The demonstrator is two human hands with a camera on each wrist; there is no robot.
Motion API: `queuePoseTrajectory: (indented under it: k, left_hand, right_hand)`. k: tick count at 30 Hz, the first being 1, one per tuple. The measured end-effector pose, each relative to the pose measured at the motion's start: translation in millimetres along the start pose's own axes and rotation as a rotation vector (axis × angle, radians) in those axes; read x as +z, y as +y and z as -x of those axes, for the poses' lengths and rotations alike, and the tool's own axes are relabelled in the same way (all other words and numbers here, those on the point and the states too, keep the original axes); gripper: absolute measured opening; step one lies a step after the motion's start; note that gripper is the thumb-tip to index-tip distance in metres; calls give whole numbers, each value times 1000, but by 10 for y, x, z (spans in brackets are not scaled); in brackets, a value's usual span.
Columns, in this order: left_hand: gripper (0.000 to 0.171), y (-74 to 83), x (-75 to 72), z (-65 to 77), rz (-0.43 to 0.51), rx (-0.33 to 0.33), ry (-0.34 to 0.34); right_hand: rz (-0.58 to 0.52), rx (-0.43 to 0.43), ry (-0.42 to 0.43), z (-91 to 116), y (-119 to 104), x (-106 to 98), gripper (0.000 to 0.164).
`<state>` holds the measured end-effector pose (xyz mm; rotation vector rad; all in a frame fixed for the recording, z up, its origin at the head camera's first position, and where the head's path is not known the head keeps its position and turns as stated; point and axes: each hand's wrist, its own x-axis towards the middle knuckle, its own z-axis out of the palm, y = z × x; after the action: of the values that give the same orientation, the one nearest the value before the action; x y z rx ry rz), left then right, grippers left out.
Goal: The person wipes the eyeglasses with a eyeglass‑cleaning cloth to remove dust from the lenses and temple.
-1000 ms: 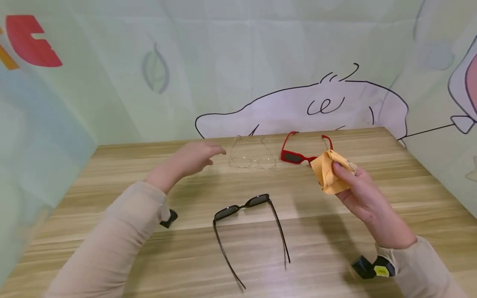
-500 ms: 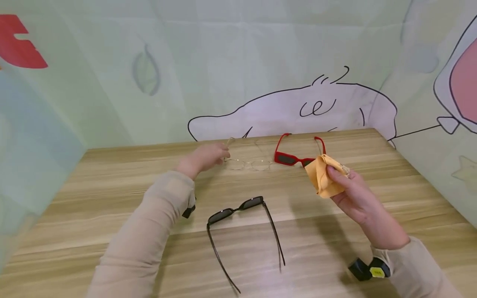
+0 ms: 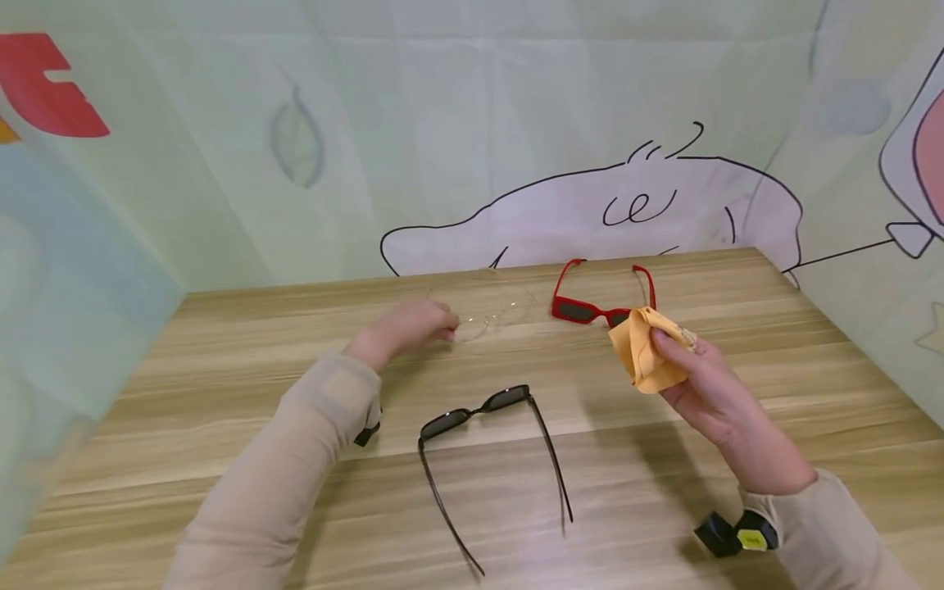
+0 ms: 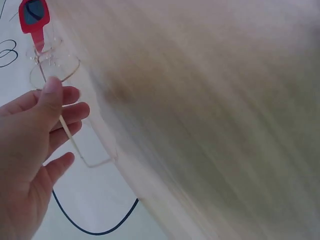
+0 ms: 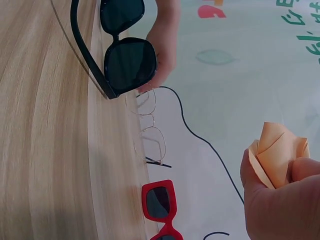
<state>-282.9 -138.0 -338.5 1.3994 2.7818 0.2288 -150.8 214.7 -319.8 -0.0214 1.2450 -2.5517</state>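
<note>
My left hand (image 3: pixel 407 324) pinches one temple arm of a pair of thin gold wire-framed eyeglasses (image 5: pixel 152 119) with clear lenses. In the left wrist view the thumb lies along that arm, whose curved end sticks out past the fingers. The frame looks tilted in the head view. My right hand (image 3: pixel 719 401) grips a folded orange cloth (image 3: pixel 643 356) above the table, between thumb and fingers. Behind the cloth stand red sunglasses (image 3: pixel 577 311), their right lens partly hidden by it. Black sunglasses (image 3: pixel 446 423) lie nearest me, arms unfolded towards me.
The wood-grain table (image 3: pixel 243 360) ends at a printed cloth backdrop (image 3: pixel 457 123) at the back and on both sides. A small black device (image 3: pixel 717 534) sits at my right wrist; another (image 3: pixel 366 433) shows below my left cuff.
My left hand has moved right to the wire-framed eyeglasses and taken one temple arm. The eyeglasses have since turned and tilted. My right hand keeps holding the cloth in nearly the same place.
</note>
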Motion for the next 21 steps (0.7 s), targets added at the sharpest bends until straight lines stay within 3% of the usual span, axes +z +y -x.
queuePoseTrajectory:
  k: [3, 7, 14, 18, 21]
  left_hand:
    - [17, 34, 13, 21, -4, 13, 27]
    - [18, 105, -35, 67, 32, -21, 75]
    - [26, 204, -254, 136, 141, -4, 267]
    - [24, 307, -374, 185, 192, 15, 369]
    - [22, 421, -483, 228, 249, 47, 475]
  right_hand:
    - [2, 6, 7, -1, 0, -11, 18]
    - [7, -4, 3, 7, 4, -24, 19]
    - [31, -23, 7, 21, 16, -15, 19]
    - [124, -87, 18, 16, 37, 49, 20]
    - [268, -206, 51, 24, 53, 125, 24]
